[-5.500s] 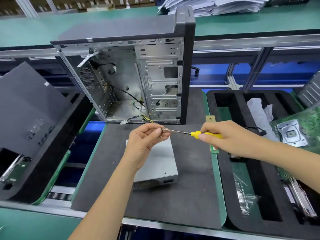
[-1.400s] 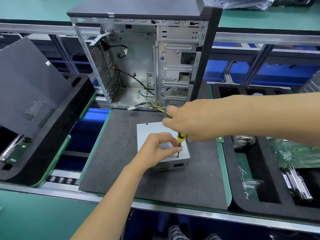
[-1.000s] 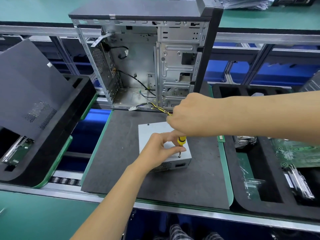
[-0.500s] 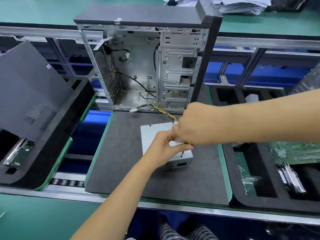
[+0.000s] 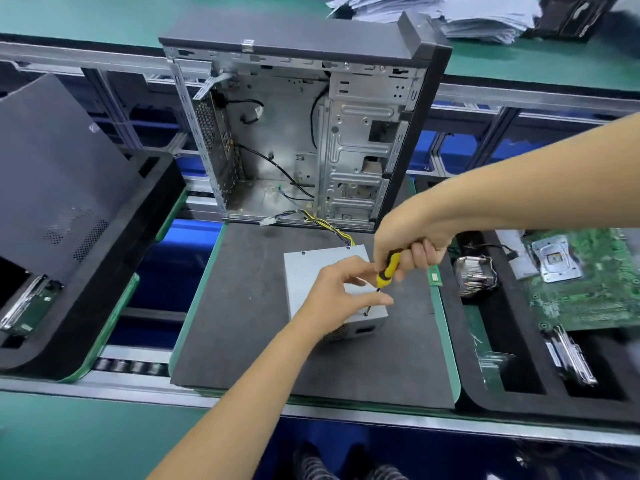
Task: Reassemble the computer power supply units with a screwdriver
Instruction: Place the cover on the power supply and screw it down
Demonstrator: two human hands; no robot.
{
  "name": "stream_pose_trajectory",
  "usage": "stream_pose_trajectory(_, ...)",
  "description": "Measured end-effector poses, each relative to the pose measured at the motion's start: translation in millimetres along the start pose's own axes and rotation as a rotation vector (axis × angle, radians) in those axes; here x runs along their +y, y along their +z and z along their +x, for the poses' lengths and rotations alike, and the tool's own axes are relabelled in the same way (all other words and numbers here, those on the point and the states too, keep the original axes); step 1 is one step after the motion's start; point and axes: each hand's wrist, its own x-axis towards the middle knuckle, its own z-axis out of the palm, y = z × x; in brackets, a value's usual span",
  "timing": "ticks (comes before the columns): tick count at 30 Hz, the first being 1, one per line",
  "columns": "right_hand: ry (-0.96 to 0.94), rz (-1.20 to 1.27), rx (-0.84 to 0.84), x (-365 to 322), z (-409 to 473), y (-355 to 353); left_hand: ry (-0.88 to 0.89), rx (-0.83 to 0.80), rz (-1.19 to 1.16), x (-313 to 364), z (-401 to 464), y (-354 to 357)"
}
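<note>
A dark side panel leans at the frame's left. At centre, the grey power supply unit lies on the table's dark mat, before the open case. The left hand pinches the shaft; the right hand has its fingers wrapped round the yellow screwdriver.

Grey power supply unit lying flat on a dark foam mat at frame centre; yellow and black wires running from its far edge toward the open computer case standing upright above; right hand gripping the screwdriver by its yellow-and-black handle, shaft angled down onto the unit's near right corner; left hand resting on the unit, thumb and forefinger curved around the shaft; green circuit board in a black tray at right; dark side panel leaning at left.
</note>
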Motion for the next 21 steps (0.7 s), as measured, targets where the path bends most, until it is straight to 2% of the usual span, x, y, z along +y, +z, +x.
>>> stream_pose_trajectory(2, 0.019, -0.024, -0.018, 4.7, -1.4, 1.0, 0.013, 0.033, 0.001, 0.7, 3.2, 5.1)
stream_pose_trajectory(3, -0.033, -0.155, 0.038, 6.8, -2.2, 6.5, 0.010, -0.002, -0.005, 0.9, 3.6, 4.2)
stream_pose_trajectory(5, -0.278, -0.654, 0.343, 14.4, -4.5, 15.8, -0.015, -0.114, -0.025, 3.8, 2.9, -3.0)
stream_pose_trajectory(6, -0.476, -0.934, 0.511, 18.1, -7.5, 16.7, -0.031, -0.169, -0.028, 5.7, 3.0, -7.6)
stream_pose_trajectory(7, -0.626, -1.145, 0.588, 21.0, -12.6, 15.4, -0.053, -0.223, -0.029, 7.2, 3.5, -12.3)
stream_pose_trajectory(8, -0.690, -1.284, 0.603, 23.3, -18.5, 12.9, -0.071, -0.278, -0.021, 8.0, 4.3, -16.1)
stream_pose_trajectory(10, -0.718, -1.445, 0.626, 28.5, -25.1, 9.3, -0.090, -0.353, -0.004, 8.6, 4.9, -21.3)
stream_pose_trajectory(12, -0.743, -1.469, 0.724, 31.8, -21.7, 16.1, -0.116, -0.332, -0.068, 5.6, 4.4, -25.6)
stream_pose_trajectory(15, -0.667, -1.307, 0.918, 32.3, -10.6, 27.8, -0.121, -0.291, -0.176, 2.2, 3.2, -24.7)
stream_pose_trajectory(18, -0.528, -1.143, 0.947, 22.1, -5.1, 27.2, -0.075, -0.198, -0.139, 1.5, 3.9, -12.2)
stream_pose_trajectory(21, -0.595, -1.152, 0.898, 19.4, -8.6, 27.1, -0.134, -0.161, -0.137, 1.3, 4.0, -11.4)
